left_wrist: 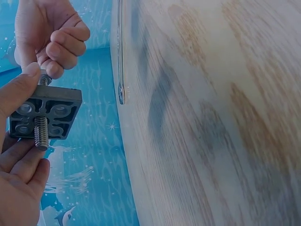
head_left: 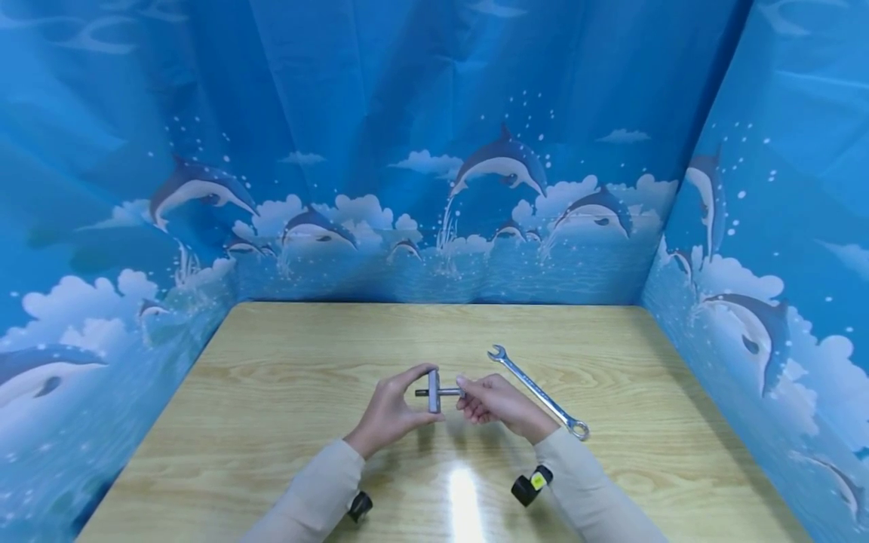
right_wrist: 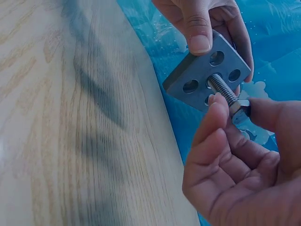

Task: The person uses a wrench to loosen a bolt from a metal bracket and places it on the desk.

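A square grey metal plate [right_wrist: 202, 70] with several round holes is held above the table by my left hand [head_left: 392, 411], thumb on one edge and fingers on the opposite one. Through the plate's centre passes a threaded bolt [left_wrist: 41, 134], its end sticking out on the ribbed side. My right hand [head_left: 498, 403] pinches the bolt's hex head [right_wrist: 241, 112] between thumb and fingers. Bare thread shows between head and plate in the right wrist view. Just beyond the right hand, a combination wrench [head_left: 539, 391] lies slanted on the table.
The wood-grain table [head_left: 305, 354] has a bright light reflection near its front. Blue dolphin-print curtains [head_left: 421, 151] stand along its back and sides. Each wrist wears a dark camera, the right one [head_left: 532, 485] with a yellow-green patch.
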`<state>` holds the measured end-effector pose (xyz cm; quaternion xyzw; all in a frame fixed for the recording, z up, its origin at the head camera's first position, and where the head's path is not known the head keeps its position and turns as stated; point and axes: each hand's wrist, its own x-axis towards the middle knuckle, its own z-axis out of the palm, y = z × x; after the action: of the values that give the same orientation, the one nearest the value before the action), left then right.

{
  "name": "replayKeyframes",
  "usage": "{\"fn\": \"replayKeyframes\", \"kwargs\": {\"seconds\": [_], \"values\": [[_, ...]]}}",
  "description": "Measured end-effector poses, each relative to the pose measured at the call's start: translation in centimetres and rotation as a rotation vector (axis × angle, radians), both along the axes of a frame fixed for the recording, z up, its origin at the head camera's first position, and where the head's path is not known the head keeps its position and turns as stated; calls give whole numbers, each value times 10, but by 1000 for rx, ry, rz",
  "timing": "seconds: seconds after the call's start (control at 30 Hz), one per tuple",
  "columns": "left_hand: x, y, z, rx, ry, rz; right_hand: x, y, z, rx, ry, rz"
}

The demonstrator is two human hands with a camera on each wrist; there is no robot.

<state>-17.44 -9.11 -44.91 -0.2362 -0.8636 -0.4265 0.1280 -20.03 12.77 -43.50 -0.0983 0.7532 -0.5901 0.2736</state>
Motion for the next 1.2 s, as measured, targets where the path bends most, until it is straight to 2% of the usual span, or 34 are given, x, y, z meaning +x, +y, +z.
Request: {"fn": "replayKeyframes", "kwargs": {"seconds": [0.1,0.3,0.43,0.7,0.87,1.03,1.2], "values": [[1,0,-1,-4,-6,3,-1,1,-2,-10,18,4],[2,0,-2,0,-26,10,-2,3,-6,-4,134,-26],[2,1,-1,5,-32,11,-2,2,-6,-27,171,-53],[2,1,1,9,-41,7,-2,1,-4,-26,176,-69],[2,0,0,22,-41,2,-1,1,-3,18,171,-34],[2,-1,-1,36,-30,-10,0,2,-2,24,126,34],[1,0,-1,35,-16,-12,-2,2,-3,16,67,23]]}}
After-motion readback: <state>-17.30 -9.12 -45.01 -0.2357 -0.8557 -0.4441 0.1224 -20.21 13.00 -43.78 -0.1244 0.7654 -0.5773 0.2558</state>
